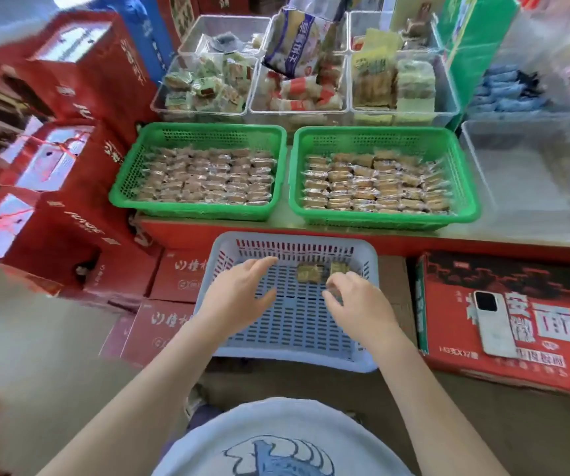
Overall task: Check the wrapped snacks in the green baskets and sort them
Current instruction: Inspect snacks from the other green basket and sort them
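Observation:
Two green baskets stand side by side on a red ledge, the left green basket [204,132] and the right green basket [383,134], each packed with several rows of clear-wrapped tan snacks. Nearer to me sits a pale blue basket [294,324] holding two wrapped snacks [308,272] near its far wall. My left hand [239,297] hovers over the blue basket's left part with fingers stretched forward and nothing in it. My right hand [355,304] is over the right part, its fingertips pinching a small wrapped snack [334,291], partly hidden by the fingers.
Clear bins [300,111] of assorted packaged snacks line the back. Red cartons [70,207] are stacked at the left and below the ledge. A white phone [493,324] lies on a red carton at the right. An empty clear bin [517,187] stands right of the green baskets.

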{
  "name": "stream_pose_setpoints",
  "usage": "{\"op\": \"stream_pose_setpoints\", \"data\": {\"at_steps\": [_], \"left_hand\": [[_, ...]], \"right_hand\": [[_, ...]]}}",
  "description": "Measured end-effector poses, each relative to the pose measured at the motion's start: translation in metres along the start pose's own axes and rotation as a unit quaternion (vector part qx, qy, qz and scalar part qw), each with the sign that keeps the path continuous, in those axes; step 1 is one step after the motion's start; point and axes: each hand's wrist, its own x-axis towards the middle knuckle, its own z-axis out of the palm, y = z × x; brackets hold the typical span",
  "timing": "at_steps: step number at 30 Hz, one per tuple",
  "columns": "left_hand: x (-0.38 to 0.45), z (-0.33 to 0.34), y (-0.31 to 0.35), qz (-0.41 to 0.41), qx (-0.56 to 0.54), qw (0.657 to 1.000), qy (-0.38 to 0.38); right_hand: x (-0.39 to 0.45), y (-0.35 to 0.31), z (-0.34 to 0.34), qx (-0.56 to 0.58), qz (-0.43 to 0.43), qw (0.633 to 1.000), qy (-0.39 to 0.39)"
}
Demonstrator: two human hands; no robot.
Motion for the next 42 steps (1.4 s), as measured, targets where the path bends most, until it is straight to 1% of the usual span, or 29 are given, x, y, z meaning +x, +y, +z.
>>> {"op": "stream_pose_setpoints", "data": {"at_steps": [4, 7, 11, 15, 18, 21, 25, 27, 29, 32, 35, 38, 42], "left_hand": [[-0.001, -0.007, -0.076, 0.005, -0.009, 1.0, -0.003], [0.011, -0.024, -0.142, 0.021, -0.027, 0.999, -0.012], [0.031, -0.043, -0.217, 0.031, -0.068, 0.997, -0.006], [0.055, -0.054, -0.255, 0.038, -0.098, 0.994, -0.021], [0.081, -0.057, -0.268, 0.061, -0.114, 0.991, -0.029], [0.105, -0.052, -0.273, 0.073, -0.11, 0.991, -0.004], [0.127, -0.041, -0.264, 0.068, -0.119, 0.99, 0.023], [0.139, -0.035, -0.258, 0.079, -0.105, 0.991, 0.01], [0.151, -0.027, -0.253, 0.097, -0.08, 0.992, -0.011], [0.16, -0.017, -0.247, 0.114, -0.052, 0.992, -0.022], [0.16, -0.009, -0.248, 0.11, -0.041, 0.993, -0.012], [0.161, -0.006, -0.25, 0.11, -0.043, 0.993, -0.01], [0.162, -0.006, -0.25, 0.103, -0.046, 0.994, -0.015]], "right_hand": [[0.032, -0.056, 0.025, -0.081, 0.01, 0.997, 0.016], [0.06, -0.109, 0.037, -0.147, 0.04, 0.988, 0.001], [0.095, -0.182, 0.044, -0.15, 0.067, 0.986, -0.04], [0.122, -0.22, 0.049, -0.133, 0.094, 0.986, -0.027], [0.139, -0.22, 0.051, -0.12, 0.12, 0.985, -0.026], [0.164, -0.205, 0.047, -0.106, 0.132, 0.985, -0.02], [0.217, -0.179, 0.036, -0.073, 0.128, 0.988, 0.04], [0.248, -0.167, 0.033, -0.06, 0.128, 0.988, 0.063], [0.274, -0.154, 0.035, -0.069, 0.123, 0.988, 0.066], [0.3, -0.135, 0.045, -0.106, 0.126, 0.986, 0.03], [0.316, -0.127, 0.05, -0.147, 0.118, 0.982, -0.017], [0.329, -0.129, 0.046, -0.209, 0.071, 0.974, -0.055], [0.332, -0.132, 0.045, -0.248, -0.001, 0.967, -0.059]]}}
